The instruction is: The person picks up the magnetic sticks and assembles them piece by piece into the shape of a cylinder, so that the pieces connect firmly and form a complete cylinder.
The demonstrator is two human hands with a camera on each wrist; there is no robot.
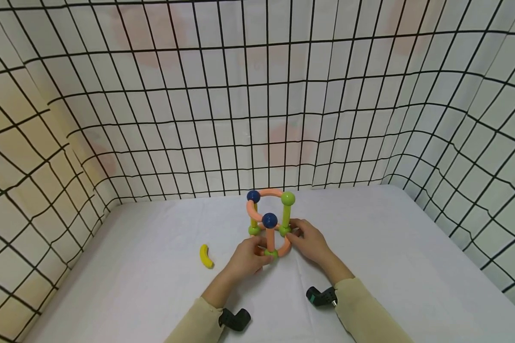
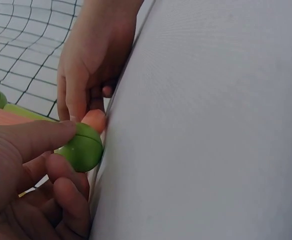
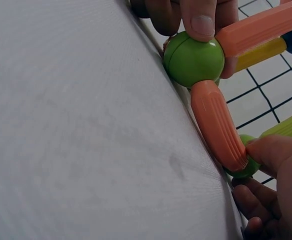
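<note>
Both hands worked at the foot of a rod-and-ball toy structure [image 1: 269, 224] that stood near the middle of the white table [image 1: 390, 257], in front of the grid-patterned backdrop [image 1: 257, 95]. The left hand [image 1: 245, 257], its fingers curled, pinched the front green ball [image 2: 81, 147] at the base between thumb and fingers. The right hand [image 1: 311, 240] gripped the green ball [image 3: 246, 165] at the far end of the curved orange rod [image 3: 217, 122] that joined the two along the tabletop. Both forearms, in pale yellow sleeves, reached forward from the near edge, each wrist carrying a black mount. Blue and green balls topped the upright rods. A curved yellow piece [image 1: 205, 256] lay apart to the left. No lettering could be read anywhere.
</note>
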